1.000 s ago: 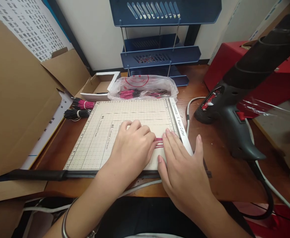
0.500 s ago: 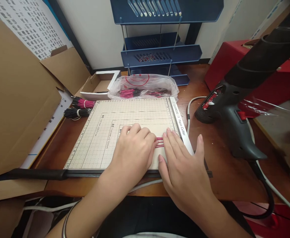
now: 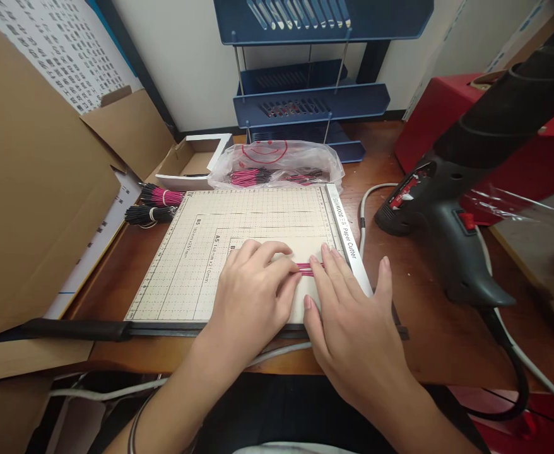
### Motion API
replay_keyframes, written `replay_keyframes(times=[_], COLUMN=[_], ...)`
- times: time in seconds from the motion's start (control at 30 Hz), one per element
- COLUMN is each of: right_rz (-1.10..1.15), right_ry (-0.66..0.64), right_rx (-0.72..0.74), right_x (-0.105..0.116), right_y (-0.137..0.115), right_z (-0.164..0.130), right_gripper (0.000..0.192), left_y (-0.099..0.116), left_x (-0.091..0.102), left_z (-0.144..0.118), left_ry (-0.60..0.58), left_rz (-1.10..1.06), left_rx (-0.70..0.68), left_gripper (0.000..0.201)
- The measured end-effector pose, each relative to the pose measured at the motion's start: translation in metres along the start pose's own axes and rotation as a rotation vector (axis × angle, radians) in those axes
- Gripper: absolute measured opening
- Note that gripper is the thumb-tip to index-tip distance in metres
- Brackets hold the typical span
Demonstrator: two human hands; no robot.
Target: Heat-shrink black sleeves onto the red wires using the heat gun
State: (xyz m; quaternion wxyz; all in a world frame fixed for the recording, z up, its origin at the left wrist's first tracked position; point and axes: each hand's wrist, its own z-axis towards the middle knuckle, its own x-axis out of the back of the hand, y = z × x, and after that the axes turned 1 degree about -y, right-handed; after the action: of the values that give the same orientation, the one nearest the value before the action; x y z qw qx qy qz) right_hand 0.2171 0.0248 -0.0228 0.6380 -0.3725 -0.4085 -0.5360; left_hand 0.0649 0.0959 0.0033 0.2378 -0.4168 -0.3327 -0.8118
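Several thin magenta wires (image 3: pixel 305 270) lie across the gridded board of a paper cutter (image 3: pixel 248 208), near its white right-hand rail (image 3: pixel 350 243). My left hand (image 3: pixel 255 287) pinches the wires between thumb and forefinger; their far ends are hidden behind it. Flat over the right part of the wires rests my right hand (image 3: pixel 350 315), fingers stretched out and thumb apart, pressing them to the board.
A heat gun (image 3: pixel 452 214) stands at the right before a red box (image 3: pixel 423 120). Behind the cutter are a plastic bag (image 3: pixel 277 164) of wires and a blue rack (image 3: pixel 310 104). Wire bundles (image 3: pixel 149 214) and cardboard (image 3: pixel 35 189) sit left. The cutter's black handle (image 3: pixel 78 330) extends leftward.
My left hand's fingers have shifted from a curled fist to a looser pinch on the wires, and the wires lie closer together. My right hand stays flat in place.
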Motion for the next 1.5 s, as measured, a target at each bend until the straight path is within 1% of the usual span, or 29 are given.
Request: replay_keyframes(times=[0.13, 0.23, 0.37, 0.5, 0.6, 0.7, 0.8, 0.93, 1.13, 1.37, 1.5], right_rz=[-0.010, -0.003, 0.013, 0.013, 0.013, 0.015, 0.016, 0.019, 0.028, 0.046, 0.046], right_ry=[0.009, 0.004, -0.008, -0.002, -0.006, -0.015, -0.023, -0.026, -0.032, -0.029, -0.031], right_rx=[0.007, 0.010, 0.021, 0.027, 0.030, 0.028, 0.023, 0.022, 0.025, 0.015, 0.011], right_x=[0.000, 0.000, 0.000, 0.000, 0.000, 0.001, 0.001, 0.001, 0.002, 0.002, 0.002], right_y=[0.000, 0.001, 0.001, 0.002, 0.002, 0.002, 0.001, 0.001, 0.002, 0.001, 0.001], right_z=[0.000, 0.001, 0.001, 0.000, 0.000, 0.000, 0.000, 0.001, 0.000, 0.002, 0.002], right_gripper=[0.052, 0.050, 0.048, 0.048, 0.048, 0.049, 0.049, 0.049, 0.050, 0.050, 0.050], left_y=[0.002, 0.006, 0.007, 0.008, 0.012, 0.018, 0.021, 0.021, 0.027, 0.025, 0.026], left_x=[-0.003, -0.004, -0.007, -0.007, -0.004, -0.002, -0.001, -0.001, -0.001, -0.010, -0.011], left_z=[-0.001, -0.002, -0.004, -0.006, -0.011, -0.020, -0.028, -0.031, -0.034, -0.040, -0.039], left_ry=[0.025, 0.026, 0.070, 0.078, 0.049, -0.010, -0.062, -0.092, -0.021, 0.010, -0.003], left_rz=[-0.049, -0.065, -0.090, -0.073, -0.002, 0.140, 0.245, 0.298, 0.291, 0.232, 0.242], left_rx=[-0.009, 0.034, 0.097, 0.099, 0.074, 0.037, 0.023, 0.004, 0.016, 0.053, 0.054], left_gripper=[0.013, 0.012, 0.012, 0.012, 0.021, 0.033, 0.038, 0.041, 0.038, 0.041, 0.039])
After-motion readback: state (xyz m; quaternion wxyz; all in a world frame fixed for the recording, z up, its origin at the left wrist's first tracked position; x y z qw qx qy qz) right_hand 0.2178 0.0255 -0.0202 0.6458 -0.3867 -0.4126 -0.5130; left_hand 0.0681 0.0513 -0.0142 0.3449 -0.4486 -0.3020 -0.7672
